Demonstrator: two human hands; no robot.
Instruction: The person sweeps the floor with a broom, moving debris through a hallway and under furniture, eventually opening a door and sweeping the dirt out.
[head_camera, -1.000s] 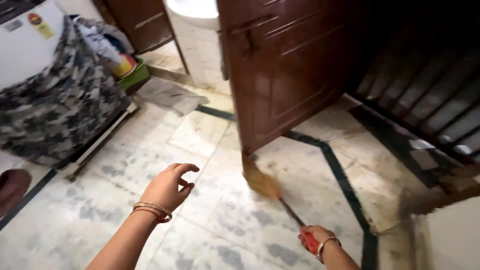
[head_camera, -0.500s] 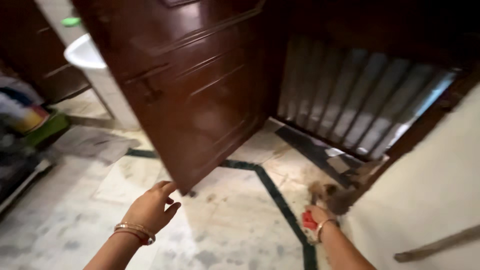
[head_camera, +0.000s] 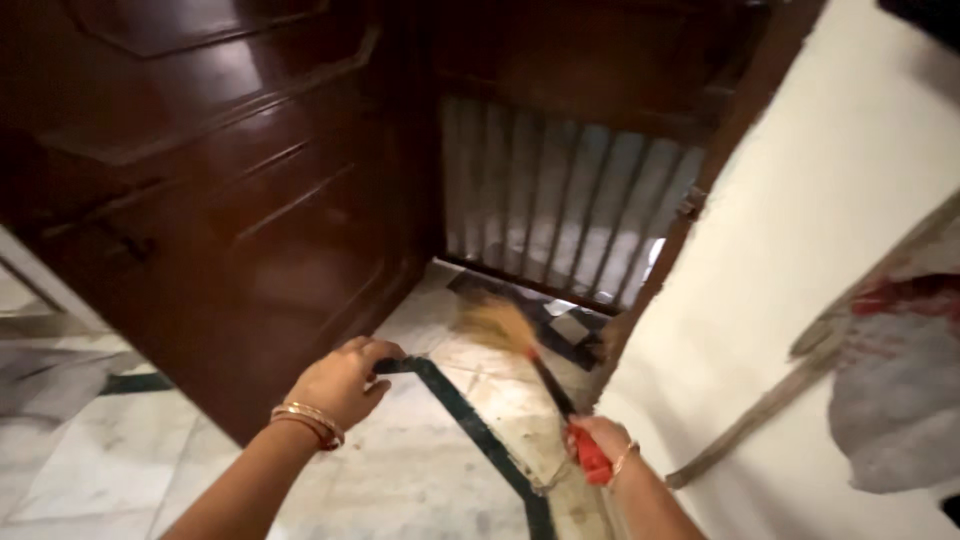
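Note:
My right hand (head_camera: 598, 440) grips the red handle of a broom (head_camera: 520, 345) at the lower middle of the head view. The broom's straw head rests blurred on the floor near the door threshold. My left hand (head_camera: 343, 381), with bangles at the wrist, reaches to the bottom edge of the dark brown wooden door (head_camera: 230, 200); its fingers curl at that edge. I cannot tell whether they touch it.
A metal grille gate (head_camera: 570, 205) stands behind the open door. A white wall (head_camera: 800, 260) rises at the right, with a stick leaning on it and a grey cloth (head_camera: 900, 390). The marble floor (head_camera: 420, 470) has a dark inlaid border line.
The view has swung right, from the room toward the doorway. The broom head moved to the threshold. My left hand came up to the door's bottom edge.

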